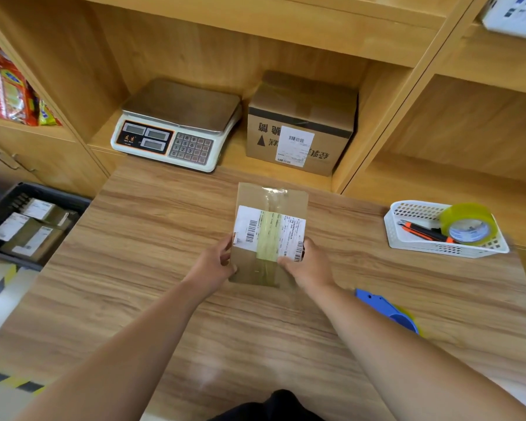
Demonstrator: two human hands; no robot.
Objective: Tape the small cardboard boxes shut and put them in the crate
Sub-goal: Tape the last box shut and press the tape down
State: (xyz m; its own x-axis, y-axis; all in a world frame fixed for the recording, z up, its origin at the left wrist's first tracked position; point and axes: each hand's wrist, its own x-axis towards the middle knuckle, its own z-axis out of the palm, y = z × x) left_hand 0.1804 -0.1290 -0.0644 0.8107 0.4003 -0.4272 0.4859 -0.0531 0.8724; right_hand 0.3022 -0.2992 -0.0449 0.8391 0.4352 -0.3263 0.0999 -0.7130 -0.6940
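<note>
Bright even light, soft shadows; glare on tape strip (274, 192); wide-angle bending, blur toward edges

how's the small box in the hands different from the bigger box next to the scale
The small box is flat, lying on the table, gripped by the left hand and right hand; the bigger box is taller, untouched beside the scale. The small box's label is on top under a tape strip; the bigger box's is on its front. Both are brown cardboard with white barcode labels.
</note>
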